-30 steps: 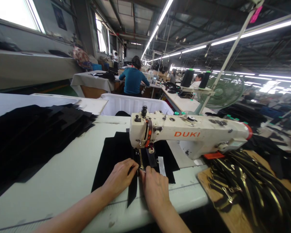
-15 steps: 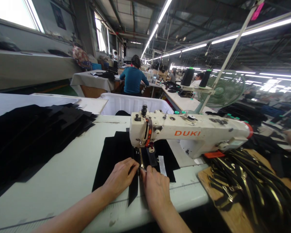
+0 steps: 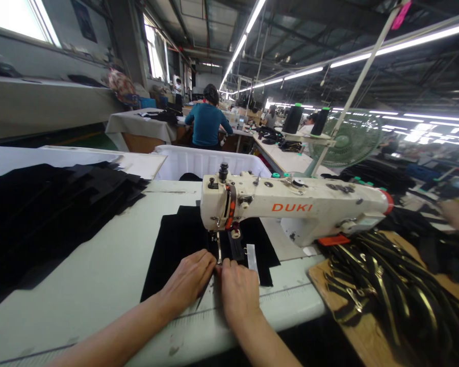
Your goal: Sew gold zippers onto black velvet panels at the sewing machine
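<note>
A white sewing machine (image 3: 290, 201) marked DUKI stands over black fabric (image 3: 172, 244) on the pale green table. A gold-toothed zipper (image 3: 219, 247) runs from under the needle area toward me. My left hand (image 3: 194, 272) is closed at the left of the zipper's near end, fingertips pinching its black edge. Close beside it, my right hand (image 3: 239, 285) is closed on the right edge of the same zipper. The fingertips of both hands nearly meet. A whitish strip (image 3: 252, 257) lies on the fabric right of my right hand.
Stacked black fabric pieces (image 3: 53, 214) cover the table's left. Black-and-gold zippers (image 3: 382, 285) pile on a wooden board (image 3: 321, 272) at right. Behind the machine are a white bin (image 3: 214, 162), thread cones (image 3: 292, 119) and a fan (image 3: 348, 140). A person in teal (image 3: 206, 125) sits beyond.
My fingers have drawn closer together over the zipper's near end. The black tail below them shows less and looks narrower. The view has shifted slightly.
</note>
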### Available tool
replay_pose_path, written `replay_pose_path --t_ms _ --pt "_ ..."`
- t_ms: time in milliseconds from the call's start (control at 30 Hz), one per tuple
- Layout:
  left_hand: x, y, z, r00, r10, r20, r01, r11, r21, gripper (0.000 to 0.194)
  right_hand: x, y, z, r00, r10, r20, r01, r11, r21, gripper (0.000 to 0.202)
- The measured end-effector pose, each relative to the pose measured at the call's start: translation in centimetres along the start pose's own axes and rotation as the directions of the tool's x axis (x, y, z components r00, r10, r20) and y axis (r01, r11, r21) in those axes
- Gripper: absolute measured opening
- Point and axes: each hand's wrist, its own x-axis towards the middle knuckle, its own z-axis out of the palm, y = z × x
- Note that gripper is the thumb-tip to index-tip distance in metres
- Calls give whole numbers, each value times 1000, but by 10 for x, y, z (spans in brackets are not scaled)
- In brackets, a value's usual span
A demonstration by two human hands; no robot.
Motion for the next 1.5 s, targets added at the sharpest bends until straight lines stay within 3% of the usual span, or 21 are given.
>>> replay_pose_path --t_ms 200,400,633,833,1100,1333,1500 --pt "5 -1 -2 996 -79 -42 79 997 3 28 5 21 -5 987 -157 -25 158 987 19 23" --pt "11 -6 -10 990 -122 -70 121 992 -20 26 8 27 -7 978 -206 -33 207 978 36 20" --pt "9 -11 -15 997 -71 -7 71 997 -31 15 2 27 0 990 -141 -26 143 989 47 19" --pt "6 -8 -10 993 -105 -54 104 994 -19 18 -2 24 -2 999 -20 -47 24 997 78 25" --pt "5 -4 -7 991 -96 -97 95 995 -18 19 1 10 -6 999 39 -7 -38 995 95 24" --pt "2 -5 -4 993 -64 -104 62 998 -22 18 2 6 -4 999 40 -18 -38 995 88 23" --pt "3 -4 -6 997 -41 -71 38 999 -38 22 4 13 4 998 -52 -41 56 995 84 21"
